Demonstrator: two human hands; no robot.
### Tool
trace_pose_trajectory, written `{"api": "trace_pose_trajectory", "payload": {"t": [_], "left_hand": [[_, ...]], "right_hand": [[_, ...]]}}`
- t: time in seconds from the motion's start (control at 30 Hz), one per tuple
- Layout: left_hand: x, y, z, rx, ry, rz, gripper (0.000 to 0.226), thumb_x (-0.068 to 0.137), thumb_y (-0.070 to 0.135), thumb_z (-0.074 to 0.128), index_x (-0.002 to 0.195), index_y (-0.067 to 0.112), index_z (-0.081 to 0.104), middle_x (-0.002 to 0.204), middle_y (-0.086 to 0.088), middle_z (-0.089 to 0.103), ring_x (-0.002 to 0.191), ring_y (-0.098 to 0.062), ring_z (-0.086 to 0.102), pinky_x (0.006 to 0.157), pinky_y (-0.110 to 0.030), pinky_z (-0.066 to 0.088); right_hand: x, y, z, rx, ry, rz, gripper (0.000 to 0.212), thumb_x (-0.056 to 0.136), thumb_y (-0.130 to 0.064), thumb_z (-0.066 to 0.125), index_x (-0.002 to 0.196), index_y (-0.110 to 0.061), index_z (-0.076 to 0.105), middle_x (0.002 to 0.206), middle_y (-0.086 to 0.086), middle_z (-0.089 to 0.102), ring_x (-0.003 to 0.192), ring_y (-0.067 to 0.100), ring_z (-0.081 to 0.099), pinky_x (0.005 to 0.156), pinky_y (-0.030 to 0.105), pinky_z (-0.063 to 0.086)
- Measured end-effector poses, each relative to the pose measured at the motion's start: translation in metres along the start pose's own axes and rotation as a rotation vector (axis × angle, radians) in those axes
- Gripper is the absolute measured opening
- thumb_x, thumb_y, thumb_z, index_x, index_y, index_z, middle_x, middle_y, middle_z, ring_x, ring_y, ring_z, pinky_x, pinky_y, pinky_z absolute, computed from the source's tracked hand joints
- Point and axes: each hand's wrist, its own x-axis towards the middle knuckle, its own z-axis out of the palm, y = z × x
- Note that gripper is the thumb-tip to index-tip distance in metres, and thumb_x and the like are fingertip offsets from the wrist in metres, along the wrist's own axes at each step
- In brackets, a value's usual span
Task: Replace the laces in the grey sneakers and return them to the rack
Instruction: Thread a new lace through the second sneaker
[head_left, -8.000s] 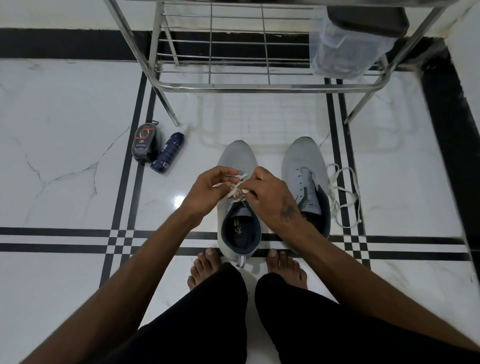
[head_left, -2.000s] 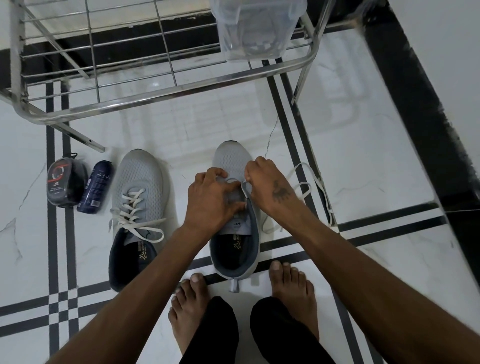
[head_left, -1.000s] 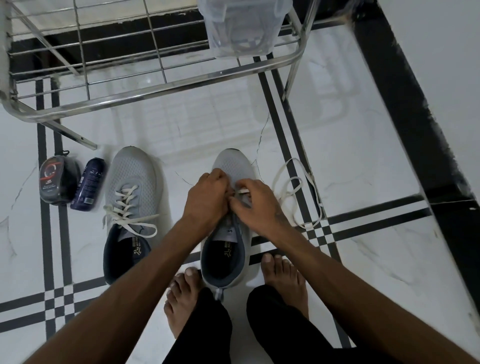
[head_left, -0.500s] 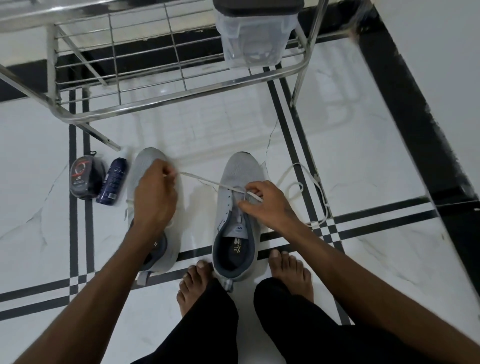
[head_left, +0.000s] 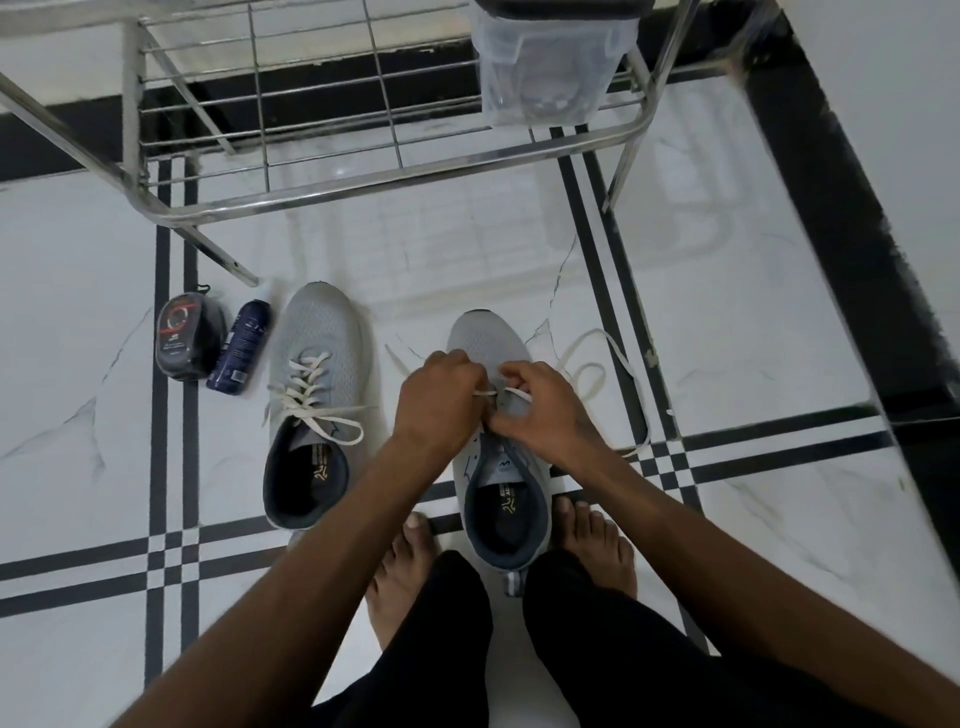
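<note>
White lace (head_left: 592, 364) is running taut between my left hand (head_left: 439, 397) and right hand (head_left: 543, 410), both pinching it over the unlaced grey sneaker (head_left: 496, 447), toe pointing toward the rack (head_left: 395, 176)

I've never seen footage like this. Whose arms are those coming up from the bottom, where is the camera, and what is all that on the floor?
There is no machine here. The camera sits on a person's head and looks down, so the arms, legs and bare feet are the wearer's own. The left hand and right hand meet over the right sneaker, each pinching the white lace, whose loose part trails on the floor to the right. Beside it stands the left sneaker, already laced. Further left lie a dark blue bottle and a black round case; I cannot read what they hold. Behind stands a metal rack with a clear plastic container on it. The floor is white tile with dark stripes.
</note>
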Motion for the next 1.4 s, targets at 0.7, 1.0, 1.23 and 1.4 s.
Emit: {"api": "trace_pose_trajectory", "payload": {"t": [0.7, 1.0, 1.23, 1.4], "left_hand": [[-0.007, -0.031, -0.004, 0.09, 0.026, -0.022, 0.026, 0.105, 0.029, 0.041, 0.106, 0.007, 0.054, 0.107, -0.011, 0.053, 0.089, -0.032, 0.059, 0.069, -0.043, 0.048], [-0.03, -0.08, -0.047, 0.427, 0.088, -0.242, 0.028, 0.09, 0.027, 0.067, 0.109, 0.007, 0.064, 0.112, -0.013, 0.063, 0.108, -0.037, 0.055, 0.09, -0.047, 0.04], [-0.007, -0.008, -0.01, -0.028, 0.029, 0.045, 0.035, 0.095, 0.03, 0.058, 0.128, 0.019, 0.062, 0.125, -0.004, 0.06, 0.116, -0.027, 0.051, 0.092, -0.039, 0.044], [0.004, 0.002, 0.002, -0.021, -0.056, -0.051, 0.02, 0.095, 0.027, 0.058, 0.112, 0.016, 0.059, 0.11, -0.005, 0.064, 0.108, -0.028, 0.049, 0.078, -0.038, 0.045]], "right_hand": [[-0.009, 0.01, 0.006, 0.013, 0.115, 0.002, 0.055, 0.08, -0.032, 0.077, 0.129, -0.012, 0.06, 0.122, 0.004, 0.057, 0.116, 0.018, 0.052, 0.098, 0.025, 0.042], [-0.01, 0.013, -0.002, 0.081, 0.083, 0.035, 0.056, 0.08, -0.035, 0.079, 0.129, -0.015, 0.06, 0.123, 0.0, 0.056, 0.117, 0.016, 0.053, 0.103, 0.033, 0.045], [-0.009, 0.012, -0.009, 0.163, 0.044, 0.054, 0.047, 0.089, -0.032, 0.071, 0.133, -0.019, 0.058, 0.116, -0.005, 0.057, 0.105, 0.009, 0.055, 0.096, 0.024, 0.047], [-0.006, 0.025, -0.027, -0.122, 0.009, -0.024, 0.039, 0.091, -0.015, 0.068, 0.129, -0.021, 0.059, 0.102, -0.006, 0.061, 0.087, 0.009, 0.055, 0.077, 0.018, 0.046]]}}
